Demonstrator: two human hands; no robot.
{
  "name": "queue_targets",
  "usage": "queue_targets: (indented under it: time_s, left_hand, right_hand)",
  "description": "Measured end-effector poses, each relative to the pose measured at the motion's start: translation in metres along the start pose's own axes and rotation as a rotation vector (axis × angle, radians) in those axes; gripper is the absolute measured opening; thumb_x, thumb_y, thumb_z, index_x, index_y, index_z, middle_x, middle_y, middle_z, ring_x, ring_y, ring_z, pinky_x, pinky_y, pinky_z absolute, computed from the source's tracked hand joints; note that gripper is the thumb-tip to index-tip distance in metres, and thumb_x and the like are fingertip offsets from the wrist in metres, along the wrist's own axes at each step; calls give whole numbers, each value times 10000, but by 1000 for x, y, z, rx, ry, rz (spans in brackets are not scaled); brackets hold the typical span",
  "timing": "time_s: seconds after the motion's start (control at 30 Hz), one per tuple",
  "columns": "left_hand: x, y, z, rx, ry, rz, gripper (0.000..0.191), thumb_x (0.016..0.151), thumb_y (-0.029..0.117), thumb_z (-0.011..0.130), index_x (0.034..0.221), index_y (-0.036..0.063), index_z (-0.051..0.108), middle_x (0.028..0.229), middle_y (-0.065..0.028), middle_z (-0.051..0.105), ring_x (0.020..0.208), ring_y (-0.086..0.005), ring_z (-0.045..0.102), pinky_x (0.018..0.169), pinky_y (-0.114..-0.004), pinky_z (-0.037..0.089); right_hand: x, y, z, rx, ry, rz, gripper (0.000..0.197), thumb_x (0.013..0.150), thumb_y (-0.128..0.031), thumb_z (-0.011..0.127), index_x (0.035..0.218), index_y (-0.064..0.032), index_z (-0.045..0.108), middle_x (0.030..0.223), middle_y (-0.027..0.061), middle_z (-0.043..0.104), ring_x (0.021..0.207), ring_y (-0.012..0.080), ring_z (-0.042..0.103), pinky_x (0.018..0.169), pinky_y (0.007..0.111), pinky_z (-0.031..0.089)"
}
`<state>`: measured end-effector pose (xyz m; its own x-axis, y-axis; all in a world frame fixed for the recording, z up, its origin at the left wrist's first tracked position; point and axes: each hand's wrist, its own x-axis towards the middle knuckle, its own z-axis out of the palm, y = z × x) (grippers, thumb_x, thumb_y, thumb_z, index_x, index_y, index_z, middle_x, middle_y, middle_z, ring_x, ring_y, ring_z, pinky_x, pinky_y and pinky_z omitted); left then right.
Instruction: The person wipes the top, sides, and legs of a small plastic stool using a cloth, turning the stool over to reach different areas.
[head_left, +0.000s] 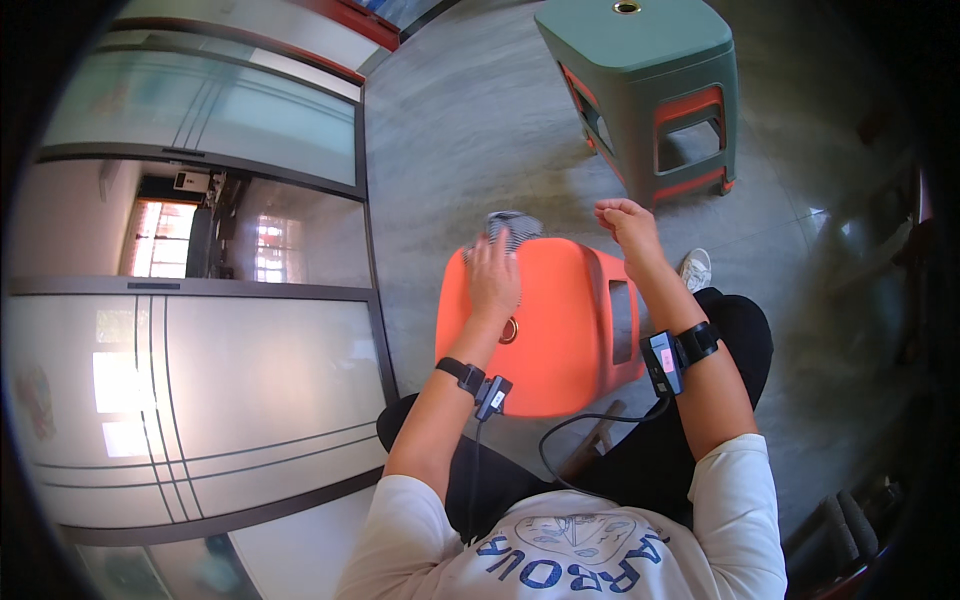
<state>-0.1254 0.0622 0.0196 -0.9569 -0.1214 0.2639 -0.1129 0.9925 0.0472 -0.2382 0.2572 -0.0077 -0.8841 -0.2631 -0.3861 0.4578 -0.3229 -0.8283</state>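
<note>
An orange plastic stool (559, 322) stands between my knees, with a metal-ringed hole (509, 331) in its seat. Near the seat's far left edge, my left hand (494, 279) lies on a striped cloth (517, 227), which partly hangs past the edge; whether the fingers grip it or only press it, I cannot tell. My right hand (628, 229) is raised beyond the stool's far right corner, fingers curled, with nothing visible in it. Each forearm wears a black strap with a small cabled device.
A stack of green and orange plastic stools (645, 97) stands on the grey floor at the far right. Sliding doors with frosted panels (225, 390) run along the left. A white shoe (696, 270) is right of the orange stool. Dark objects (847, 525) sit at lower right.
</note>
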Motion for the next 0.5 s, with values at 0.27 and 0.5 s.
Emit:
queue_targets:
  time_s: [0.27, 0.5]
  left_hand:
    - [-7, 73, -13, -250, -290, 505, 478, 842, 160, 527, 1284, 24, 410, 1299, -222, 411, 1237, -368, 352, 1030, -515, 247]
    - [-57, -54, -11, -63, -57, -242, 480, 878, 181, 467, 1317, 20, 363, 1333, -270, 358, 1261, -397, 313, 1047, -476, 238]
  right_hand:
    - [11, 1, -3, 70, 19, -61, 173, 810, -118, 560, 872, 14, 654, 773, 58, 638, 721, 109, 567, 660, 235, 434]
    - [-3, 9, 1, -381, -285, 3, 391, 731, -225, 672, 1024, 27, 615, 880, 97, 647, 764, 190, 596, 711, 297, 472]
